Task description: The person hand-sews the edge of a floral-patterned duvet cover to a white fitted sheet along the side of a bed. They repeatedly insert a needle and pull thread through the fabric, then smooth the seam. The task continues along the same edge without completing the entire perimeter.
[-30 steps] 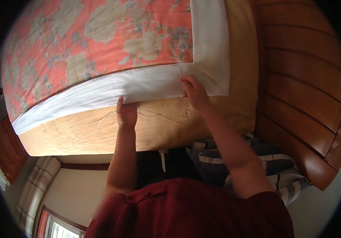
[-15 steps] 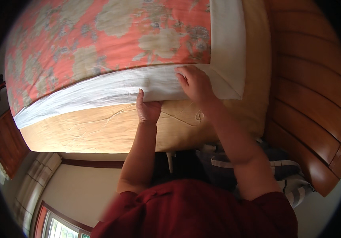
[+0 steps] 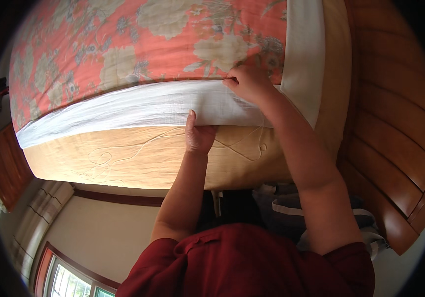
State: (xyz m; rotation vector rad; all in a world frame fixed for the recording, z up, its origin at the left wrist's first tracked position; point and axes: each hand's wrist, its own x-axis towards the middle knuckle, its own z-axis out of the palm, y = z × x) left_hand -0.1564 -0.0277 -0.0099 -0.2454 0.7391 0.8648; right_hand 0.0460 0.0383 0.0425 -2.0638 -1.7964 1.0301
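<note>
A quilt (image 3: 118, 64) with large pale flowers on coral red lies over the bed, edged by a white cloth border (image 3: 138, 109). My left hand (image 3: 201, 136) grips the border's near edge, thumb on top and fingers hidden underneath. At the seam between the flowered cloth and the border, my right hand (image 3: 247, 81) is closed in a pinch. Whatever lies between its fingertips is too small to make out. A thin pale line like a loose thread (image 3: 237, 154) loops across the tan bedding (image 3: 168, 171) below the border.
The bed's brown slatted wooden headboard (image 3: 390, 123) rises on the right. Dark cloth with pale stripes (image 3: 286, 208) lies beside my right arm. At lower left are a curtain (image 3: 39, 218) and a window (image 3: 71, 282). Brown wooden furniture (image 3: 7, 168) stands at far left.
My right hand has moved up and right from the white border to the seam, its fingers pinched there. The left hand keeps its hold; the whole view has shifted slightly.
</note>
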